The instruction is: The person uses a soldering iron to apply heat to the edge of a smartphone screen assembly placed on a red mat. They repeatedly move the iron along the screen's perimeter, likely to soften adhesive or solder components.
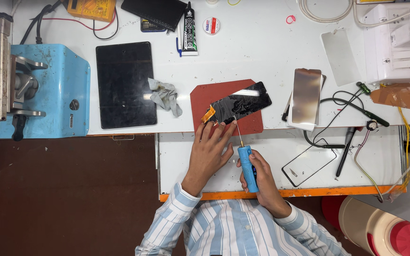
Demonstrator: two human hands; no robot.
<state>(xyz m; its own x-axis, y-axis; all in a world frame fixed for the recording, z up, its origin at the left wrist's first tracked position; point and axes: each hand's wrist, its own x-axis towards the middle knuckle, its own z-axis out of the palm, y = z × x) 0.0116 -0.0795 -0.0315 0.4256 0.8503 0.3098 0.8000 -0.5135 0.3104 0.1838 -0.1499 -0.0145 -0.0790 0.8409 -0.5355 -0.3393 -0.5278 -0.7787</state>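
Note:
A black phone screen panel (243,103) with an orange flex strip at its left end lies tilted on a red mat (205,95). My left hand (210,149) rests flat on the white table with its fingertips touching the panel's near left edge and the mat. My right hand (257,178) grips a blue pen-shaped tool (247,167); its thin metal tip reaches up to the panel's near edge.
A dark tablet (125,84) and a grey cloth (164,96) lie to the left, beside a blue machine (48,90). Right of the mat are a phone panel with a brownish screen (305,97), a glass screen cover (309,162), black cables and a white power strip (397,42). A glue tube (189,29) lies at the back.

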